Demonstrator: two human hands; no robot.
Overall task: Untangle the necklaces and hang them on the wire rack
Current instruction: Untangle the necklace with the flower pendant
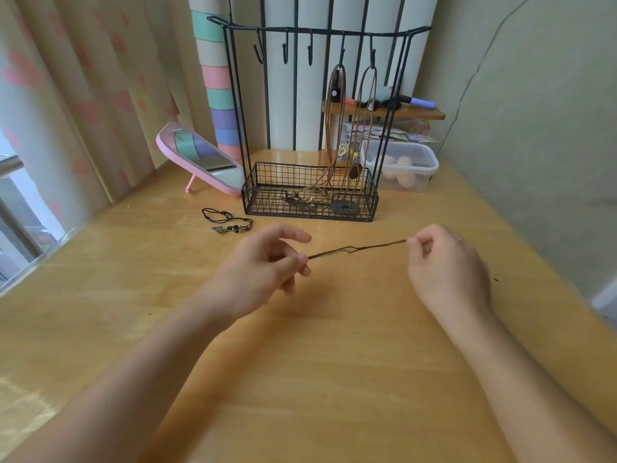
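Observation:
A thin brown cord necklace (354, 250) is stretched taut above the wooden table between my two hands. My left hand (263, 262) pinches its left end between thumb and fingers. My right hand (447, 262) pinches its right end. Beyond them stands the black wire rack (310, 30) with hooks along its top bar. Two brown cord necklaces (337, 128) hang from its right hooks, their pendants reaching into the basket (253, 192) at its base. A black cord necklace (227, 220) with a pendant lies on the table left of the basket.
A pink tilted mirror (200, 158) stands left of the rack. A clear plastic box (404, 168) with eggs sits at its right, below a small wooden shelf (384, 111) with pens. A wall runs along the right, curtains and a window along the left.

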